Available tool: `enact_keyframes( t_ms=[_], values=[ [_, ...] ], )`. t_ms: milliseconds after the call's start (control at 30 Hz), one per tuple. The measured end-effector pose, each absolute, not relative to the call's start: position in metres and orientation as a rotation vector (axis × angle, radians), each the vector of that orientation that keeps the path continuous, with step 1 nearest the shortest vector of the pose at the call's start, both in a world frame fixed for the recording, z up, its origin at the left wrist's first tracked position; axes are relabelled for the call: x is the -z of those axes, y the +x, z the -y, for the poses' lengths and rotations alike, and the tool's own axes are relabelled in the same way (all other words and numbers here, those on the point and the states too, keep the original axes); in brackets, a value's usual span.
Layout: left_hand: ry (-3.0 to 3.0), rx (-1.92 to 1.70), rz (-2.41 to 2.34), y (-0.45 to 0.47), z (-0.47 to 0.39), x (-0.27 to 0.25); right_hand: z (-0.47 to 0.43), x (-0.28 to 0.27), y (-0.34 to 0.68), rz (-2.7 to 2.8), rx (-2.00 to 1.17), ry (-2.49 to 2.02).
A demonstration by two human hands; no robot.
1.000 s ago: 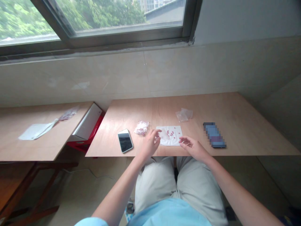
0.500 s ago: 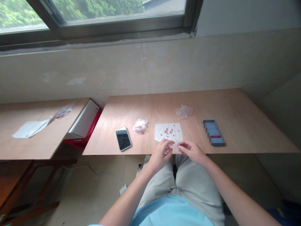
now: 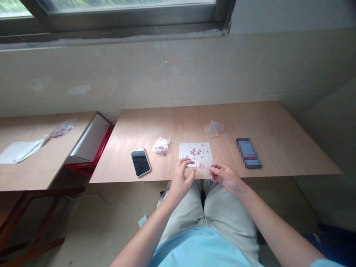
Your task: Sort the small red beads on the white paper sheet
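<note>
A small transparent bag [image 3: 205, 170] in the right grip [image 3: 226, 176]

The right grip is pinched, thumb against fingers, on the edge of the bag, which stretches just to its left. Pink bits [image 3: 213, 176] show at these fingertips; whether they lie inside the bag is hard to make out. The left grip [image 3: 182, 182] has its fingers parted and holds nothing that I can see; whether it touches the bag, I cannot tell. Beyond and between the two grips, a white sheet [image 3: 184, 148] lies on the surface [image 3: 267, 126], with pink pieces [image 3: 193, 151] scattered on it; its near part is partly hidden by the bag and the left fingers. To the left of the left grip are a shiny packet [image 3: 161, 146] and, farther, a phone [image 3: 141, 164]. Well beyond the right grip lie thin plastic bags [image 3: 213, 129], their number unclear. To its right, a device [image 3: 249, 152] is masked by coarse squares.
</note>
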State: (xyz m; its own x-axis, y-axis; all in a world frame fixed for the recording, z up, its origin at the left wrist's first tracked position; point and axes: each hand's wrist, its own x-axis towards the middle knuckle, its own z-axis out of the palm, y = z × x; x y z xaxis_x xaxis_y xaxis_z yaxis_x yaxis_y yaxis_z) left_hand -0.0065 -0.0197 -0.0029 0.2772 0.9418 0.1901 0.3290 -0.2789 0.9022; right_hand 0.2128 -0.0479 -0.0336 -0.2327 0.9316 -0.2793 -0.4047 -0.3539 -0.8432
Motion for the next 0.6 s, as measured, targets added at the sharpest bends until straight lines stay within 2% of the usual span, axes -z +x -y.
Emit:
enact_keyframes(
  t_ms=[267, 600],
  values=[
    [1.636, -0.687, -0.979, 0.004, 0.034, -0.011, 0.053, 0.032, 0.202, 0.998, -1.730, -1.035],
    [1.548, -0.583, -0.984, 0.008, 0.038, 0.002, 0.059, 0.041, 0.191, 1.116, -1.810, -1.047]
  ],
)
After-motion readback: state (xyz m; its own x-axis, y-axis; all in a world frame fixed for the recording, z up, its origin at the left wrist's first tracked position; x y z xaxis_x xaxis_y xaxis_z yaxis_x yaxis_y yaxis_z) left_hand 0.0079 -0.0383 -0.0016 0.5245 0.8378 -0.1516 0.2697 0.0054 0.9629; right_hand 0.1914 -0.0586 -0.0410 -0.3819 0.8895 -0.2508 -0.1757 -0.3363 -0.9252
